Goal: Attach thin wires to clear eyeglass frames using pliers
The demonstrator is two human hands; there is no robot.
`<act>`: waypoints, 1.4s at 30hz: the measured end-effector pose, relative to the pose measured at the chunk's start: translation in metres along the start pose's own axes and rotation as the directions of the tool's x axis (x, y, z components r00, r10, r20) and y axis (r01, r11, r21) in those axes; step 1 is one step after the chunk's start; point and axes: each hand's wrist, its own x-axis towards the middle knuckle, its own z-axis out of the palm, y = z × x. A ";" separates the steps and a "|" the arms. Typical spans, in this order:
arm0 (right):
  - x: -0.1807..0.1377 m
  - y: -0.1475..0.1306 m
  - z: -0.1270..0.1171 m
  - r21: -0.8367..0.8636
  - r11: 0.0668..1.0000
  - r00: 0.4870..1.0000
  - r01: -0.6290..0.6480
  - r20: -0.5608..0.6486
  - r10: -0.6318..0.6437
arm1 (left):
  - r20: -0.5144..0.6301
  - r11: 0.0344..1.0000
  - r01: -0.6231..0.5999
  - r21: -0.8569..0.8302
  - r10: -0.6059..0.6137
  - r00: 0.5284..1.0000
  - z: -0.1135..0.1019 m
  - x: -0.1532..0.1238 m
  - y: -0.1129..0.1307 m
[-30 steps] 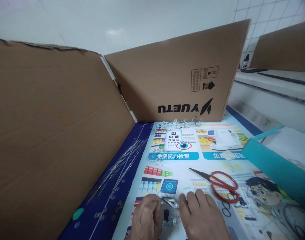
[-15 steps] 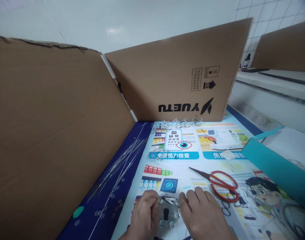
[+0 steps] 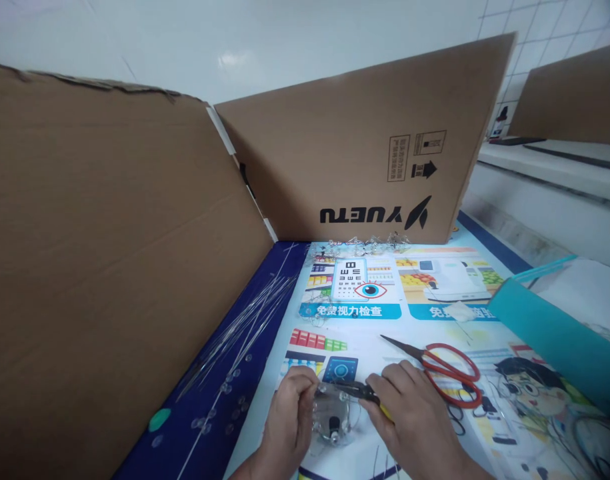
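My left hand (image 3: pixel 291 415) is closed in a pinch on a ring of clear beads (image 3: pixel 335 438) strung on thin wire. The beadwork hangs over the printed table cover between my hands. In my right hand (image 3: pixel 415 417) is a pair of pliers (image 3: pixel 357 389) with dark jaws and a yellow handle, mostly hidden by my fingers. The jaws point left and meet the top of the beadwork beside my left fingertips; whether they grip the wire I cannot tell. Just beyond my right hand lie scissors (image 3: pixel 455 375) with red handles, their blades pointing left.
Tall cardboard panels (image 3: pixel 365 153) stand behind and to the left. Straight wires (image 3: pixel 239 327) and loose clear beads (image 3: pixel 229 383) lie on the dark blue strip, near a green disc (image 3: pixel 159 419). Beaded pieces (image 3: pixel 365 247) line the back. A teal box (image 3: pixel 549 333) stands right.
My right hand has turned and moved slightly up and right, bringing the pliers' dark jaws and yellow handle into view. My left hand keeps its pinch, a little higher. The view has shifted slightly.
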 end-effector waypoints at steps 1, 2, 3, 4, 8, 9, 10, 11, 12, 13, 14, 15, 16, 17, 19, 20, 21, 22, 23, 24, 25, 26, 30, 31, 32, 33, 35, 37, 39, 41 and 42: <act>0.000 0.001 0.000 0.016 1.000 1.000 -0.005 -0.004 0.005 | 0.004 1.000 -0.006 -0.006 0.006 1.000 0.000 0.000 0.000; -0.001 0.002 -0.001 0.022 1.000 1.000 -0.003 -0.006 0.003 | 0.006 1.000 -0.018 -0.008 0.018 1.000 0.000 0.000 -0.001; -0.001 0.002 -0.001 0.023 1.000 1.000 0.004 -0.008 -0.004 | 0.010 1.000 -0.029 -0.007 0.029 1.000 0.000 -0.001 -0.001; -0.002 0.003 -0.002 0.020 1.000 1.000 0.015 -0.014 -0.015 | 0.014 0.999 -0.042 -0.004 0.042 0.999 0.000 -0.002 -0.001; -0.002 0.003 -0.002 -0.017 0.998 0.997 0.062 -0.033 -0.063 | 0.022 0.995 -0.094 0.018 0.093 0.995 0.000 -0.003 0.000; -0.002 0.003 -0.002 -0.030 0.997 0.997 0.072 -0.032 -0.073 | 0.017 0.994 -0.107 0.023 0.107 0.994 -0.001 -0.003 0.001; -0.002 0.003 -0.003 -0.044 0.996 0.996 0.082 -0.032 -0.084 | 0.011 0.992 -0.123 0.025 0.123 0.992 -0.001 -0.002 0.001; -0.001 0.003 -0.003 -0.059 0.994 0.995 0.093 -0.033 -0.095 | 0.002 0.989 -0.145 0.028 0.145 0.989 -0.001 -0.002 0.001; -0.001 0.003 -0.003 -0.073 0.992 0.993 0.106 -0.036 -0.109 | -0.008 0.985 -0.169 0.033 0.169 0.986 -0.001 -0.002 0.001; -0.002 0.003 -0.003 -0.084 0.989 0.992 0.119 -0.037 -0.123 | -0.013 0.979 -0.200 0.044 0.201 0.980 -0.001 -0.002 0.001; -0.002 0.003 -0.004 -0.094 0.987 0.990 0.129 -0.039 -0.133 | -0.012 0.973 -0.226 0.057 0.227 0.974 -0.001 -0.002 0.000; -0.002 0.003 -0.004 -0.104 0.985 0.989 0.137 -0.041 -0.142 | -0.006 0.967 -0.244 0.070 0.246 0.969 -0.001 -0.003 -0.001; -0.002 0.003 -0.005 -0.113 0.983 0.988 0.143 -0.043 -0.149 | 0.002 0.965 -0.251 0.081 0.252 0.968 -0.001 -0.003 -0.002; -0.002 0.003 -0.005 -0.122 0.981 0.987 0.148 -0.042 -0.154 | 0.008 0.965 -0.248 0.085 0.248 0.969 -0.001 -0.004 -0.002; -0.001 0.003 -0.005 -0.140 0.977 0.986 0.158 -0.035 -0.165 | 0.012 0.972 -0.221 0.077 0.221 0.975 -0.001 -0.005 -0.003; -0.001 0.003 -0.005 -0.148 0.975 0.985 0.164 -0.029 -0.170 | 0.010 0.977 -0.203 0.066 0.203 0.979 -0.001 -0.005 -0.003; -0.001 0.003 -0.005 -0.153 0.974 0.984 0.169 -0.024 -0.175 | 0.013 0.982 -0.179 0.056 0.179 0.984 -0.001 -0.005 -0.002; -0.001 0.003 -0.005 -0.159 0.972 0.984 0.173 -0.024 -0.179 | 0.018 0.986 -0.157 0.047 0.157 0.987 -0.001 -0.005 -0.001; -0.001 0.003 -0.005 -0.165 0.970 0.983 0.177 -0.026 -0.183 | 0.023 0.990 -0.135 0.043 0.134 0.991 -0.001 -0.004 -0.001; -0.002 0.003 -0.004 -0.173 0.969 0.982 0.179 -0.030 -0.187 | 0.027 0.993 -0.112 0.042 0.111 0.993 -0.001 -0.004 0.000; -0.002 0.003 -0.004 -0.181 0.967 0.981 0.181 -0.034 -0.190 | 0.028 0.995 -0.094 0.045 0.092 0.995 -0.001 -0.004 0.001; -0.002 0.003 -0.004 -0.188 0.965 0.980 0.185 -0.039 -0.195 | 0.027 0.995 -0.080 0.052 0.078 0.997 -0.001 -0.003 0.001; -0.002 0.003 -0.004 -0.194 0.963 0.979 0.186 -0.043 -0.198 | 0.034 0.991 -0.072 0.114 0.069 0.997 -0.002 -0.001 0.002; -0.002 0.003 -0.004 -0.190 0.964 0.980 0.184 -0.040 -0.195 | 0.036 0.989 -0.084 0.126 0.080 0.996 -0.002 -0.001 0.002; -0.002 0.003 -0.004 -0.186 0.966 0.981 0.181 -0.038 -0.192 | 0.037 0.987 -0.094 0.130 0.090 0.995 -0.002 -0.001 0.002; -0.002 0.003 -0.005 -0.184 0.967 0.982 0.178 -0.036 -0.187 | 0.038 0.987 -0.103 0.126 0.099 0.994 -0.002 -0.001 0.002; -0.001 0.003 -0.005 -0.186 0.968 0.984 0.167 -0.031 -0.176 | 0.043 0.989 -0.108 0.105 0.104 0.994 -0.001 -0.001 0.002; -0.001 0.003 -0.005 -0.193 0.968 0.986 0.158 -0.022 -0.165 | 0.043 0.990 -0.105 0.089 0.102 0.994 -0.001 -0.001 0.001; -0.001 0.003 -0.005 -0.202 0.967 0.987 0.155 -0.010 -0.161 | 0.041 0.991 -0.100 0.085 0.097 0.994 0.000 -0.001 0.002; 0.000 0.003 -0.005 -0.207 0.966 0.987 0.156 0.000 -0.160 | 0.048 0.991 -0.099 0.087 0.095 0.994 0.000 0.000 0.002; 0.000 0.002 -0.005 -0.208 0.965 0.987 0.157 0.002 -0.160 | 0.055 0.991 -0.097 0.090 0.092 0.994 0.000 0.000 0.003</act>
